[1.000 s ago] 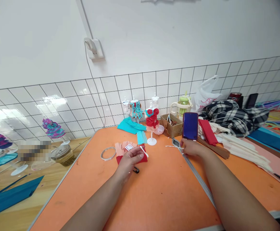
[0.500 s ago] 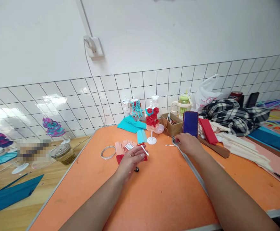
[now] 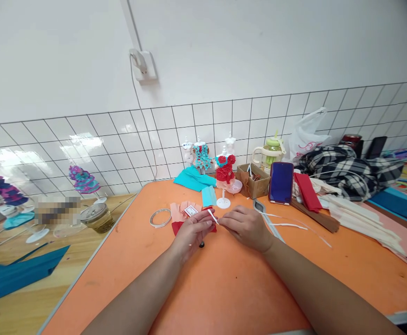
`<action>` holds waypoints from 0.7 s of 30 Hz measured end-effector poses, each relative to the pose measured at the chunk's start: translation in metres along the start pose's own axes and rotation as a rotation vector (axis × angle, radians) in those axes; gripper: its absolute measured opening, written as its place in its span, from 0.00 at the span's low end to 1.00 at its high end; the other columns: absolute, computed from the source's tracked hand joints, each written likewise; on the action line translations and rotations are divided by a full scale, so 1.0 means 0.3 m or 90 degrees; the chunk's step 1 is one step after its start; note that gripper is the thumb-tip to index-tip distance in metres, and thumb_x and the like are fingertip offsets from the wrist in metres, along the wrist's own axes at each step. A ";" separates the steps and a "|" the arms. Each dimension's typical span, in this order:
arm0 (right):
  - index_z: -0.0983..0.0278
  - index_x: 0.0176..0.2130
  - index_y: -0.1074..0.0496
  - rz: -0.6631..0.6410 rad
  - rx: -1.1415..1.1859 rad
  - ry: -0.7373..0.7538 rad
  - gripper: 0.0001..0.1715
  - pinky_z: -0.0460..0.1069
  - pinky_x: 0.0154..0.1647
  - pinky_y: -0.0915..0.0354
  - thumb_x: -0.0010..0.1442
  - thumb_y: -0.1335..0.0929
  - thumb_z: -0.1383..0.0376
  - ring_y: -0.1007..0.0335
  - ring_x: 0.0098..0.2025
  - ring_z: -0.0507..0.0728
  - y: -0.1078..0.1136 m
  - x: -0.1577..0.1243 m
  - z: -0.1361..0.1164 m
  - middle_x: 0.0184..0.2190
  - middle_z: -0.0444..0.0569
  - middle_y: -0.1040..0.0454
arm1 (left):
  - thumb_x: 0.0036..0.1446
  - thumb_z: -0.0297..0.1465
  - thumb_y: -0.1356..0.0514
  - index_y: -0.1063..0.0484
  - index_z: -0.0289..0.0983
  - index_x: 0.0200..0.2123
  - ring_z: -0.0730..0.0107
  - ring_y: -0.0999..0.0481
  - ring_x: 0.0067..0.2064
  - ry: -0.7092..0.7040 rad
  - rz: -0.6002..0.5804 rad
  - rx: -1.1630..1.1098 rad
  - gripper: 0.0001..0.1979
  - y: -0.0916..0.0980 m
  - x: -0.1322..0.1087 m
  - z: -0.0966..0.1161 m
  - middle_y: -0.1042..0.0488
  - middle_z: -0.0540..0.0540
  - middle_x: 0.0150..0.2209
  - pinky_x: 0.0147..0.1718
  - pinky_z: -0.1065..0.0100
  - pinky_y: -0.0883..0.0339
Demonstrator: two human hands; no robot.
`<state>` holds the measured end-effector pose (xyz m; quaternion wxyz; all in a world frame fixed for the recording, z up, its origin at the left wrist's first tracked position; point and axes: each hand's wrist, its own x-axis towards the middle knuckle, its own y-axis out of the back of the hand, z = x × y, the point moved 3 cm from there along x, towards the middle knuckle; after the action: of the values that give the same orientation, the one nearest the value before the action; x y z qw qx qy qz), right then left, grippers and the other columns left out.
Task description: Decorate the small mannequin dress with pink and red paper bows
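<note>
My left hand [image 3: 192,232] is palm up, its thumb and fingers closed on a short narrow white strip [image 3: 212,215]. My right hand [image 3: 247,227] has come up against the strip's lower end, its fingertips pinched there. Pink crepe paper [image 3: 179,211] and red paper [image 3: 176,228] lie just behind my left hand. On them rests a small white card [image 3: 191,211] with a red border. A small black object [image 3: 201,244] shows below the left fingers. Right of my right hand lie loose white strips [image 3: 290,226] by a grey-handled object [image 3: 258,205].
A roll of tape [image 3: 151,218] lies at left. Behind stand a small dress form with red paper flowers [image 3: 225,173], a cardboard box [image 3: 255,186], a phone [image 3: 281,183] and a green-lidded jug [image 3: 272,151]. Blue paper [image 3: 193,179] lies at the back; red folded paper [image 3: 308,193] at right.
My right hand has moved left and nearer, from the grey-handled object to the white strip in my left hand. Loose white strips now show more fully on the right.
</note>
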<state>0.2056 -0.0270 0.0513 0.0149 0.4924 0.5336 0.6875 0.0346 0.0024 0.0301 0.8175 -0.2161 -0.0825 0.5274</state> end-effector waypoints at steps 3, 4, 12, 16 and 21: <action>0.58 0.39 0.26 0.018 0.026 -0.022 0.13 0.48 0.40 0.41 0.62 0.39 0.66 0.34 0.37 0.53 0.004 0.003 0.000 0.35 0.46 0.24 | 0.45 0.26 0.34 0.28 0.34 0.46 0.63 0.26 0.45 0.000 -0.009 0.014 0.21 0.002 0.002 -0.005 0.23 0.41 0.41 0.47 0.66 0.38; 0.59 0.37 0.26 0.034 0.048 -0.049 0.11 0.48 0.39 0.41 0.61 0.38 0.66 0.34 0.37 0.53 0.006 0.005 0.002 0.33 0.46 0.24 | 0.45 0.27 0.34 0.27 0.34 0.46 0.62 0.26 0.45 -0.003 -0.002 0.027 0.21 0.004 0.002 -0.006 0.23 0.40 0.41 0.46 0.65 0.37; 0.64 0.24 0.33 0.081 0.421 -0.438 0.09 0.44 0.20 0.46 0.51 0.33 0.62 0.43 0.20 0.48 -0.049 0.009 0.055 0.21 0.42 0.32 | 0.44 0.41 0.34 0.24 0.36 0.40 0.62 0.24 0.34 0.010 0.090 0.363 0.20 0.013 -0.001 0.012 0.22 0.42 0.32 0.20 0.74 0.38; 0.64 0.22 0.37 0.095 0.575 -0.509 0.12 0.43 0.20 0.47 0.48 0.33 0.59 0.46 0.19 0.47 -0.069 0.008 0.079 0.17 0.39 0.39 | 0.44 0.45 0.36 0.26 0.34 0.27 0.65 0.25 0.26 -0.025 0.153 0.444 0.18 0.030 -0.001 0.032 0.25 0.44 0.24 0.14 0.76 0.41; 0.64 0.26 0.34 0.145 0.419 -0.589 0.12 0.45 0.22 0.45 0.50 0.34 0.57 0.42 0.21 0.50 -0.071 -0.010 0.102 0.19 0.42 0.35 | 0.50 0.44 0.40 0.28 0.35 0.26 0.71 0.30 0.19 -0.087 0.155 0.527 0.16 0.039 -0.001 0.026 0.28 0.48 0.20 0.17 0.72 0.37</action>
<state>0.2176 0.0025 0.0316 0.0186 0.7747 0.6008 0.1961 0.0221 0.0082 0.0319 0.7596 0.1570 0.1084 0.6218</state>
